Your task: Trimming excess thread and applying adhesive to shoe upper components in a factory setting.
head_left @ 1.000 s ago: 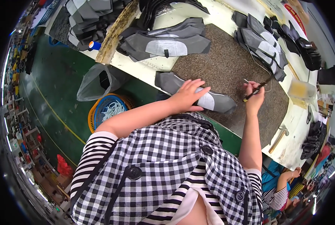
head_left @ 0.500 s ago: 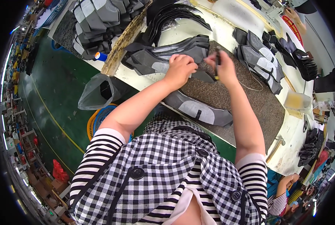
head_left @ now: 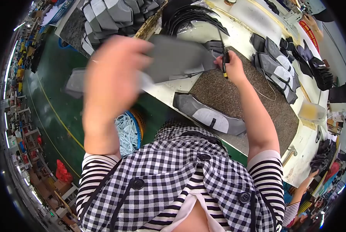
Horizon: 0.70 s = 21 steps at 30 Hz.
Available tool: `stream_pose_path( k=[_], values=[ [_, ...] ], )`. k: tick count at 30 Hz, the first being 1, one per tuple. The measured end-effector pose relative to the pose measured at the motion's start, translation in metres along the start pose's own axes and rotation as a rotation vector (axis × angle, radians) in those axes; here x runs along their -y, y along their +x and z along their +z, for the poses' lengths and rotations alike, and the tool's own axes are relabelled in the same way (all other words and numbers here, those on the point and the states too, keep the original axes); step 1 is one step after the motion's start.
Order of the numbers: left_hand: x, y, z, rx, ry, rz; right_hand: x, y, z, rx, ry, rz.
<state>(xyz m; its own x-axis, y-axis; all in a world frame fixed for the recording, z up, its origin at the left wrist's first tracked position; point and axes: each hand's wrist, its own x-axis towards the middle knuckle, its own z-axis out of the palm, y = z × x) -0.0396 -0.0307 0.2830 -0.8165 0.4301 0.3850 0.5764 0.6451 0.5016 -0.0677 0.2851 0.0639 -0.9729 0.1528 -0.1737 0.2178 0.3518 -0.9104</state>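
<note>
My left hand [head_left: 115, 73] is raised and blurred, gripping a grey fabric shoe-upper piece [head_left: 176, 58] that it lifts off the bench. My right hand [head_left: 231, 67] holds a thin dark brush-like tool [head_left: 222, 54] upright over the far edge of the brown speckled work mat [head_left: 234, 96]. Another grey upper piece with a white patch [head_left: 209, 116] lies flat on the mat's near edge, close to my checked shirt.
Stacks of grey upper pieces [head_left: 107, 15] lie at the back left and more [head_left: 277, 65] at the right of the mat. Black curved strips [head_left: 192, 17] sit behind. A blue basket with white material [head_left: 127, 131] stands on the green floor. Another person's arm [head_left: 302, 189] shows at lower right.
My left hand has lifted a grey piece up and toward the left, now blurred with motion. My right hand has shifted right with the tool. The patched piece stays on the mat.
</note>
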Motion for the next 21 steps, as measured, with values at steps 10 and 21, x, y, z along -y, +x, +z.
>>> stream_pose_path(
  k=[10, 21],
  values=[
    [-0.091, -0.033, 0.319, 0.386, -0.341, 0.197, 0.065, -0.070, -0.139, -0.320, -0.400, -0.174],
    [0.022, -0.087, 0.272, 0.313, -0.072, 0.223, -0.013, -0.084, -0.011, 0.002, -0.253, 0.142]
  ],
)
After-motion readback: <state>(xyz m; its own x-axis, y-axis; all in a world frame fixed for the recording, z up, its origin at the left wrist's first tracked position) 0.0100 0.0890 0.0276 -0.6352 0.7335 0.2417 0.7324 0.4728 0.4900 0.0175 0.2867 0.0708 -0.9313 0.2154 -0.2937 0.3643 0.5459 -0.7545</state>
